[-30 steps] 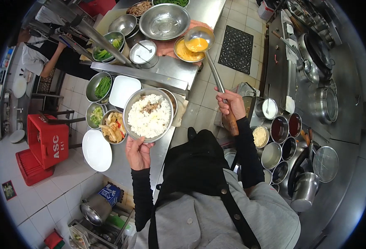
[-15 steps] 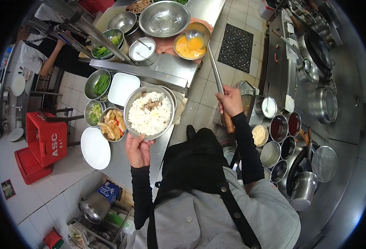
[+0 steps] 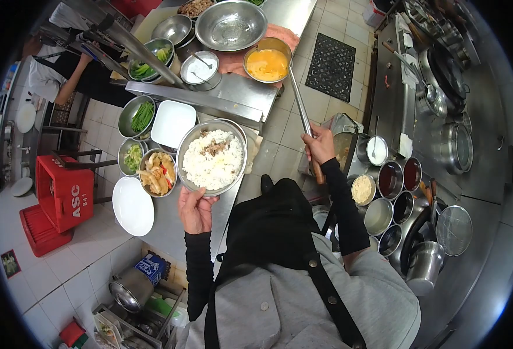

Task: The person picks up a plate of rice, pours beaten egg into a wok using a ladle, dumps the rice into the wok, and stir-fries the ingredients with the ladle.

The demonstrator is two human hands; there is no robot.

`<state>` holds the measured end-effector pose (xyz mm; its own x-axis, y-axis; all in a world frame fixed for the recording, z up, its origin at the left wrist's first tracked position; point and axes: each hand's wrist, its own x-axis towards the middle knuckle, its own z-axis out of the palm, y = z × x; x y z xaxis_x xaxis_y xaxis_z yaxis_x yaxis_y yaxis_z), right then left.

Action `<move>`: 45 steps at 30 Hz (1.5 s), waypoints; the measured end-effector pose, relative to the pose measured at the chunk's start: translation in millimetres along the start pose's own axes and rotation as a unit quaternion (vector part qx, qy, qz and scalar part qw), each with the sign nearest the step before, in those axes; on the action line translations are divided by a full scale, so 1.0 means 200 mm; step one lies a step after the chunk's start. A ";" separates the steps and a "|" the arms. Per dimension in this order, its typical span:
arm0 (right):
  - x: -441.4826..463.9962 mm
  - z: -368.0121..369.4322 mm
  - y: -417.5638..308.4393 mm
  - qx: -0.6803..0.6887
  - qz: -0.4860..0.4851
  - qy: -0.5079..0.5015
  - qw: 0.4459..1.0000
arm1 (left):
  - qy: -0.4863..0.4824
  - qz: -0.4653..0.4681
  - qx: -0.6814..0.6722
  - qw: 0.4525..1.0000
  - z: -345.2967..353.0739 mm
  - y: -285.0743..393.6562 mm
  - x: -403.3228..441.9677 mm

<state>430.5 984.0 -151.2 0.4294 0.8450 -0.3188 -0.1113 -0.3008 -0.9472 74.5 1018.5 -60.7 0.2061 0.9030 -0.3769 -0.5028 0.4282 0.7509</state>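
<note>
My left hand (image 3: 197, 212) grips the near rim of a metal bowl (image 3: 180, 157), thumb over the edge. White rice (image 3: 210, 166) with brown shredded bits on top lies in it. In my right hand (image 3: 319, 144) is a ladle (image 3: 299, 102), its fingers wrapped round the long metal handle near the wooden end. The ladle's far end reaches the metal bowl of beaten egg (image 3: 267, 65); its scoop is hard to make out there. Left of the rice stand a bowl of sliced orange-and-red food (image 3: 157, 174) and a white square dish (image 3: 175, 124).
Bowls of greens (image 3: 143, 118) and a white oval plate (image 3: 133, 207) are on the left counter. A large metal basin (image 3: 231, 26) stands at the back. Several sauce pots (image 3: 391, 179) line the right side. A red crate (image 3: 64, 192) and another person's arm (image 3: 73, 81) are at left.
The ladle's scoop has gone down into the egg, where it showed above the surface before. My right hand has dipped slightly. The rice bowl has shifted a little right.
</note>
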 end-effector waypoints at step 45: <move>-0.82 -0.10 -0.86 0.505 0.099 -0.093 0.852 | -0.153 -0.043 0.205 0.966 0.87 -0.37 1.23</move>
<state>397.8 888.4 65.5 0.1733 0.9055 -0.3874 -0.9201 0.0086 -0.3916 308.9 1215.0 -115.3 0.5032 0.8039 -0.3172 -0.1102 0.4237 0.8991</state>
